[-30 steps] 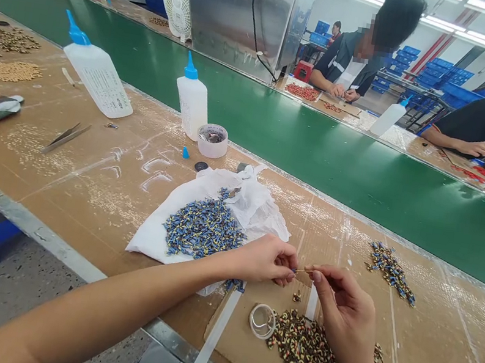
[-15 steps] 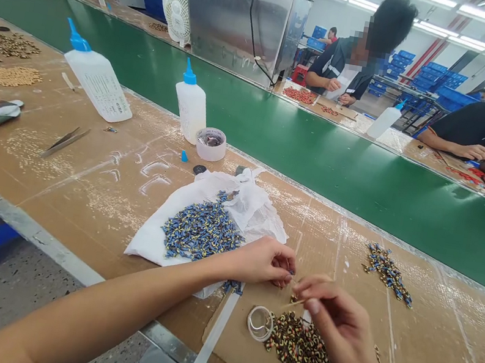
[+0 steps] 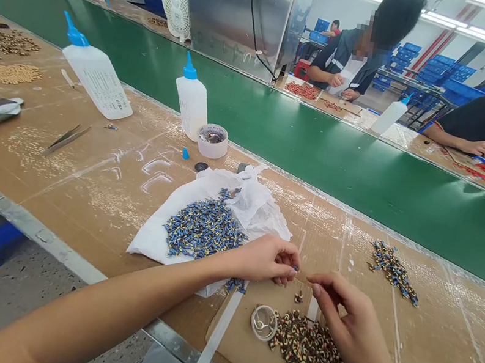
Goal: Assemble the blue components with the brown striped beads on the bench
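Note:
My left hand is closed in a pinch on a small blue piece, mostly hidden by the fingertips. Facing it across a small gap, my right hand is pinched on a thin wooden stick, which hardly shows now. Below the hands stands a small clear round cup. Beside it, partly under my right hand, spreads a heap of dark brown and yellow pieces. One dark piece lies apart between the hands. Small blue and yellow pieces are heaped on a white plastic bag by my left forearm.
Two white bottles with blue nozzles, a tape roll and tweezers stand or lie on the cardboard-covered table. A small pile of pieces lies at right. Beyond the green belt, two people work.
My right hand has moved slightly right and up, and the stick has swung away from above the cup. My left hand stays almost in place, still pinching the blue piece.

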`<state>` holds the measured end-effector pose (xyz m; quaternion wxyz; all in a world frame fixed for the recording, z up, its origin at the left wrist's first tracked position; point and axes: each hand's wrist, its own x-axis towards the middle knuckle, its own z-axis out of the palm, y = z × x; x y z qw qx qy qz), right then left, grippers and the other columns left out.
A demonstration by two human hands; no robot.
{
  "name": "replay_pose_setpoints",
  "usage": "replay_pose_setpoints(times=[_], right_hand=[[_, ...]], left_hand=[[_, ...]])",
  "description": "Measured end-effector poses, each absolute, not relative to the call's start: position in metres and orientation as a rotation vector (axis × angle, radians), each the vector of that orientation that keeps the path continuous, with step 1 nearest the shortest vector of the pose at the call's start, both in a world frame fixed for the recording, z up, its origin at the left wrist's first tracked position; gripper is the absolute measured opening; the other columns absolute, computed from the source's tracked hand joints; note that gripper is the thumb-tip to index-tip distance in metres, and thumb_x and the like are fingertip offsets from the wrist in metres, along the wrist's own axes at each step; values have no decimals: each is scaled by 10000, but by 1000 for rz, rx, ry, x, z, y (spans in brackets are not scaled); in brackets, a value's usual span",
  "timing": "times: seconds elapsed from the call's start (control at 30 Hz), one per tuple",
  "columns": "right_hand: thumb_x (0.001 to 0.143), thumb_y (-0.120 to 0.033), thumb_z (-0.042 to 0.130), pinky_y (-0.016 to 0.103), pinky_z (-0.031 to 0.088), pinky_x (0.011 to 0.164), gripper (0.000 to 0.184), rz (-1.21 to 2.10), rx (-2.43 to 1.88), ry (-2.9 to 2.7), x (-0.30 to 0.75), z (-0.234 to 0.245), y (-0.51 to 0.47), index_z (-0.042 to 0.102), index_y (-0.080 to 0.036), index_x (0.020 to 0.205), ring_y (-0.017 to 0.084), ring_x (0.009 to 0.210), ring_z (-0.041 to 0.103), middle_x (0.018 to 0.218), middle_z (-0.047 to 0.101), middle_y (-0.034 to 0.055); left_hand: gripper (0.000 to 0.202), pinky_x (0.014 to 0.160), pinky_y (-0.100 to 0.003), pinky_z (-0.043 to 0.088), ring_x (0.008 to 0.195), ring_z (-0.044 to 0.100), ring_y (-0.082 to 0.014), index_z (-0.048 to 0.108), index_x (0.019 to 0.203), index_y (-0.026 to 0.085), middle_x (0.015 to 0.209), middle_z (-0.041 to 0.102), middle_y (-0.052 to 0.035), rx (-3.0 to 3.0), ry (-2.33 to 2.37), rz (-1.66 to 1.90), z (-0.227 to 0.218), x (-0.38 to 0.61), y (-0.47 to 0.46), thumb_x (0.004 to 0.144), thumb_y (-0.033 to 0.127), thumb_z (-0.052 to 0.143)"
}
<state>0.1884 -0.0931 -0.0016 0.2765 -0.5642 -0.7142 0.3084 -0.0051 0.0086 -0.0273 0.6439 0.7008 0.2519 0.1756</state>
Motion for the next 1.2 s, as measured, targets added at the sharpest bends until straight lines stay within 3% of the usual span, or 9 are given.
replay_pose_setpoints(times=[0.13, 0.3, 0.5, 0.63, 0.7, 0.83, 1.2], right_hand=[[928, -326, 521, 274, 394, 577, 125, 797, -1694, -2059, 185, -14, -91, 588, -221, 933, 174, 628, 550, 715, 597, 7], [918, -252, 503, 268, 390, 591, 124, 727, -1721, -2146, 175, -24, -93, 521, -218, 800, 166, 642, 549, 739, 584, 7], [901, -225, 474, 281, 391, 597, 111, 558, -1760, -2085, 186, -24, -91, 492, -209, 792, 175, 644, 545, 734, 574, 18], [896, -245, 486, 282, 399, 586, 117, 693, -1697, -1948, 183, -21, -90, 494, -209, 785, 166, 632, 530, 731, 568, 14], [892, -287, 525, 282, 439, 613, 84, 815, -1611, -1751, 179, -20, -88, 522, -208, 866, 168, 672, 556, 770, 589, 20], [856, -394, 613, 305, 500, 741, 290, 959, -1506, -1335, 177, -18, -84, 567, -187, 1054, 192, 829, 614, 903, 643, 63], [822, -443, 661, 313, 509, 739, 301, 1086, -1442, -1188, 175, -26, -77, 635, -173, 952, 194, 800, 623, 865, 670, 60]], left_hand=[[29, 601, -259, 509, 590, 615, -107, 593, 828, 145, 671, 636, 1, 1528, 605, 411, -27, -4, 8, 806, 165, 595], [26, 593, -251, 514, 574, 604, -92, 581, 828, 143, 693, 643, 0, 1512, 625, 411, -25, -3, 8, 807, 151, 594], [21, 579, -243, 510, 560, 602, -92, 593, 828, 131, 692, 645, -7, 1513, 650, 415, -25, -2, 7, 810, 133, 582], [56, 597, -237, 495, 577, 602, -101, 627, 853, 121, 670, 649, -13, 1626, 708, 447, -22, -2, 8, 816, 144, 593], [79, 598, -228, 472, 583, 593, -102, 648, 870, 120, 655, 649, -13, 1720, 730, 481, -20, -2, 8, 826, 158, 594], [109, 585, -212, 414, 568, 547, -92, 682, 868, 133, 632, 638, -1, 1906, 732, 547, -19, -4, 7, 849, 185, 588], [107, 600, -211, 350, 613, 508, -95, 676, 779, 148, 664, 634, 4, 2173, 708, 613, -15, -3, 5, 846, 185, 601]])
